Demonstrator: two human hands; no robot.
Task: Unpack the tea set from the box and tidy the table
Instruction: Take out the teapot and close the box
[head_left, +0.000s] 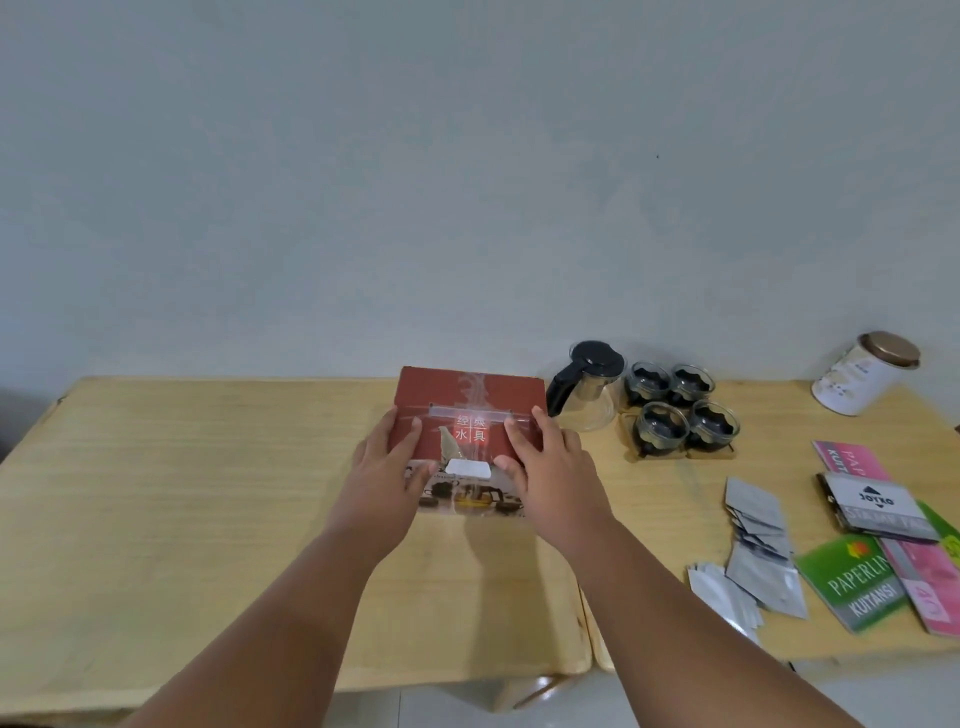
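A red tea-set box (470, 400) with white Chinese characters and a clear carry handle stands closed on the wooden table (208, 493), near its middle. My left hand (387, 467) grips the box's left side and my right hand (545, 467) grips its right side, thumbs on the top face. To the right of the box stand a glass teapot (587, 387) with a black lid and handle and several glass cups (680, 410) in black holders on wooden coasters.
A white canister (865, 374) with a copper lid stands at the back right. Several silver sachets (753, 551) lie on the right, beside green and pink receipt books (852, 582) and a grey stamp-pad box (878, 506). A gap (584, 623) separates two joined tables.
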